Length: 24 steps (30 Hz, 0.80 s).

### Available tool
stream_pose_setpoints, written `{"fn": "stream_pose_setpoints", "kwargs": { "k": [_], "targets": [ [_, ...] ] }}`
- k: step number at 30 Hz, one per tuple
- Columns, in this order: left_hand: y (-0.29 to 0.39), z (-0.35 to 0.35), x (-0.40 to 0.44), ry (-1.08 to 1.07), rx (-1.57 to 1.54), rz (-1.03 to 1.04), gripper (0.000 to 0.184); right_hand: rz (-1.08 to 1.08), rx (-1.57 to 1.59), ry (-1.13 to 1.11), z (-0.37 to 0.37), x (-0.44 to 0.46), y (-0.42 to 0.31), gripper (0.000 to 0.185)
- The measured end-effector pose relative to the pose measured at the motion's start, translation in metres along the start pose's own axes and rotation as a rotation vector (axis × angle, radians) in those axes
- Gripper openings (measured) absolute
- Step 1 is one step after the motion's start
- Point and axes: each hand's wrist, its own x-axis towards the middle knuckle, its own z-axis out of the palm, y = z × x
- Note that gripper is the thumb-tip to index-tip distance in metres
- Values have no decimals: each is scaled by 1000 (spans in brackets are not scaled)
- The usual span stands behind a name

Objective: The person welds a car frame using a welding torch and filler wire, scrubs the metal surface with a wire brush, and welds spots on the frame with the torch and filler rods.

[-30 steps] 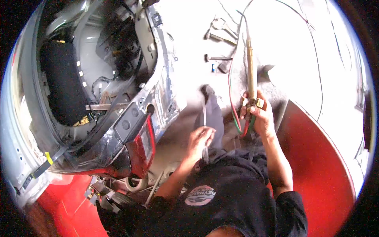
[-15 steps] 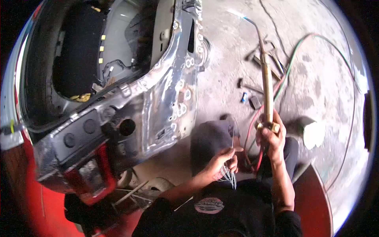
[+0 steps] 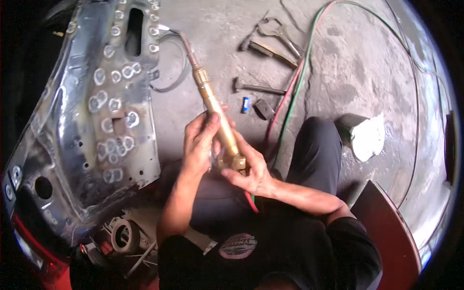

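A brass torch (image 3: 218, 115) slants up and left, with a small flame at its bent tip near the car panel (image 3: 77, 96). My left hand (image 3: 199, 140) is closed round the middle of the torch body. Lower down, my right hand (image 3: 251, 169) grips the handle by the valve knobs. Red and green hoses (image 3: 295, 87) belong to the torch and run across the floor. Any thin wire in my left hand is mostly hidden by its fingers.
On the concrete floor (image 3: 357, 72) lie a hammer (image 3: 261, 88), a brush (image 3: 271, 52), locking pliers (image 3: 282, 35), a blue item (image 3: 246, 105) and a dark block (image 3: 264, 109). A white-topped container (image 3: 367, 137) stands right of my knee. A red panel (image 3: 386, 232) is at lower right.
My left hand has moved from holding thin wires onto the torch body. The torch has swung left and tilted, and the view has shifted towards the spot-marked car panel.
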Motion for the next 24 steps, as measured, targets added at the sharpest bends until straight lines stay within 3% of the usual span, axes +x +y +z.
{"fn": "stream_pose_setpoints", "kwargs": {
  "k": [4, 5, 6, 7, 9, 10, 12, 14, 15, 16, 17, 18, 19, 21, 22, 23, 24],
  "targets": [
    [-5, -16, 0, 15, 85, -23, 41, -116, -67, -329, -47, 19, 19, 77],
    [-6, -21, -1, 30, 115, -31, 41, -19, -200, -522, -82, 44, 15, 62],
    [-5, -22, -4, 26, 117, -60, 41, -27, -342, -345, -108, 62, 36, 51],
    [-1, -22, -10, 24, 120, -89, 41, 309, -384, -198, -134, 98, 42, 49],
    [-5, -25, -25, 28, 102, -159, 41, -225, -1143, 118, -209, 171, 128, 39],
    [-8, -26, -33, 41, 109, -181, 39, 17, -1382, 115, -237, 197, 146, 33],
    [-11, -29, -47, 48, 121, -220, 38, 72, -1635, 122, -290, 232, 221, 31],
    [-13, -32, -60, 50, 131, -273, 36, -148, -1658, 21, -353, 242, 323, 33],
    [-15, -32, -65, 61, 111, -279, 35, 190, -1588, 0, -311, 238, 268, 37],
    [-17, -31, -68, 74, 91, -268, 34, 166, -1564, 25, -303, 238, 270, 34],
    [-32, -32, -71, 76, 6, -246, 34, 383, -1546, -41, -318, 254, 300, 32],
    [-42, -38, -72, 67, -75, -224, 33, 184, -1449, 63, -304, 244, 300, 31],
    [-25, -40, -72, 31, 18, -281, 34, 201, -1382, 52, -296, 249, 298, 36],
    [-46, -45, -68, 67, -72, -213, 34, 210, -883, 164, -283, 255, 303, 32],
    [-44, -43, -66, 80, -73, -210, 35, 339, -375, 139, -255, 243, 253, 30],
    [-39, -45, -64, 76, 8, -215, 34, 338, -128, 195, -225, 233, 214, 41],
    [-35, -47, -61, 73, 86, -220, 34, 272, -104, 206, -203, 226, 180, 50]
  ]
}}
